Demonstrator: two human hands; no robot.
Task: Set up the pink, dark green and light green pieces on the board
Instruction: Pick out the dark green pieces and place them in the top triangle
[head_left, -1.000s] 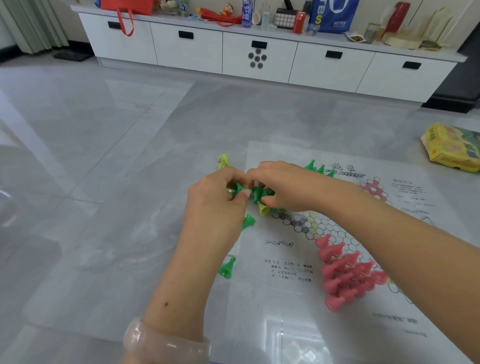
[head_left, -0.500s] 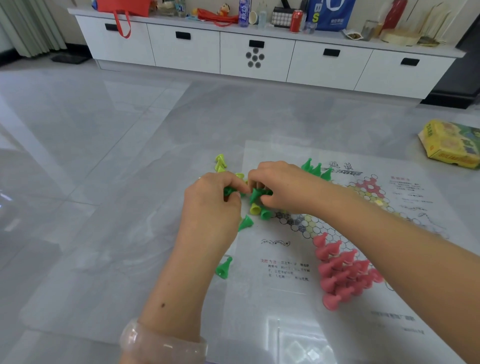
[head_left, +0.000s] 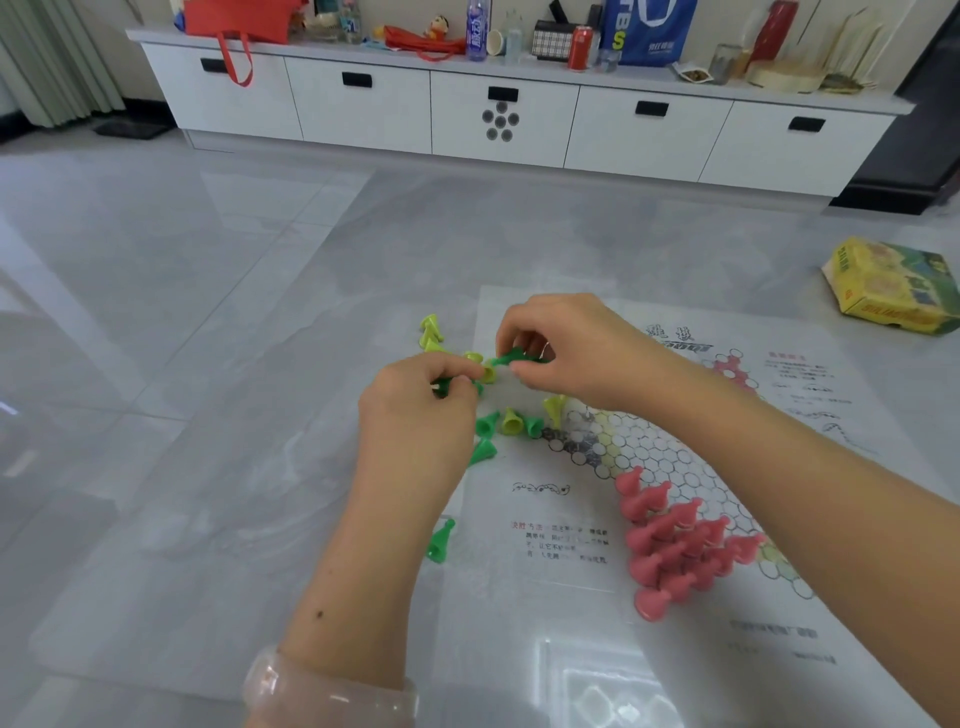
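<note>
Currently the board (head_left: 691, 613), a thin printed sheet, is lying flat on the tiled floor (head_left: 182, 364) with its hex grid toward the right. Pink pieces (head_left: 680, 540) are standing packed in a triangle on the near right part of the grid, touching each other. A yellow-green game box (head_left: 893, 286) is sitting on the floor well apart, far right; can't tell what's in it.

Right hand (head_left: 561, 348) is reaching in from the right over the board's far left corner, fingers curled, thumb and fingertips pinching a dark green piece (head_left: 511, 357) lying roughly horizontal. Left hand (head_left: 415, 415) is coming up from below, back of hand toward camera, fingers curled in, pinching another dark green piece (head_left: 441, 387) that's mostly hidden. Both hands are nearly touching at the fingertips, with a light green piece (head_left: 487, 371) right between them.

Loose greens are lying toppled just below the hands at the board's left edge: a mix of dark and light green pieces (head_left: 511, 422). Two more light green ones (head_left: 430, 332) are sitting on the floor just left of the board. One dark green piece (head_left: 440, 541) is lying alone near the left wrist, at the board's left edge. A clear bangle (head_left: 322, 686) is sitting on the left wrist.
</note>
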